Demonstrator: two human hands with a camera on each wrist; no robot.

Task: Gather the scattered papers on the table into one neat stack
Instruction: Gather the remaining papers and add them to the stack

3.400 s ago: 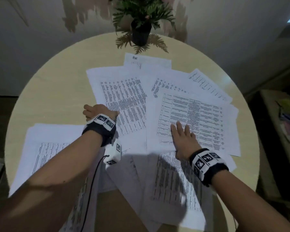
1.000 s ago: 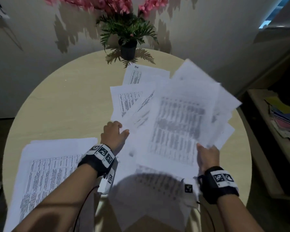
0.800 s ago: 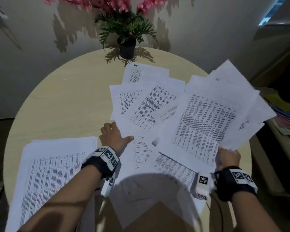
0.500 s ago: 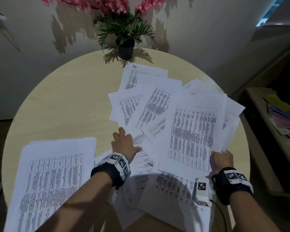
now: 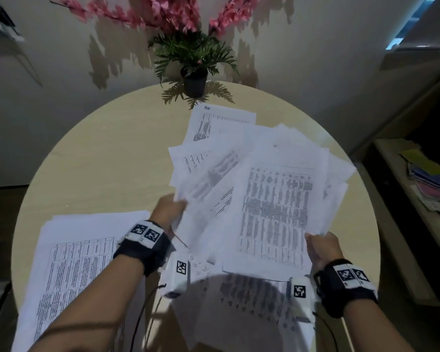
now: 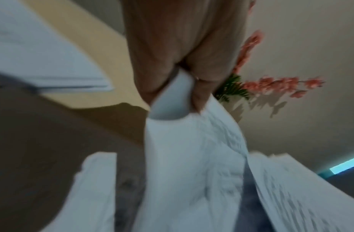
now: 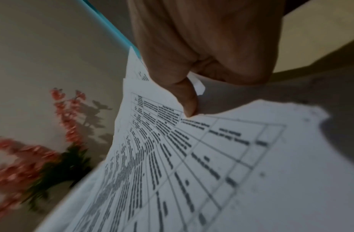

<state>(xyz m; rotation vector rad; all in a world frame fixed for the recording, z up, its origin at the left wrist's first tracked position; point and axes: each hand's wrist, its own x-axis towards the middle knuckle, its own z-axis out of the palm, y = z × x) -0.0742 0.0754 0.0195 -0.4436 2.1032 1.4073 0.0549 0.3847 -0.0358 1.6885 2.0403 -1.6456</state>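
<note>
Papers (image 5: 277, 209) printed with tables fan out above the right half of a round, pale wooden counter (image 5: 107, 158), lifted between two hands. The right hand (image 5: 321, 250) pinches the near right corner of the top sheets, thumb pressed on the printed face in the wrist view. The left hand (image 5: 169, 209) has its fingers curled round the left edge of the loose sheets. More sheets lie flat beneath and beyond them, one marked "HR" at the far side. A separate stack (image 5: 81, 252) rests on the near left of the counter. A potted plant (image 5: 194, 69) with pink blossoms stands at the far edge.
</note>
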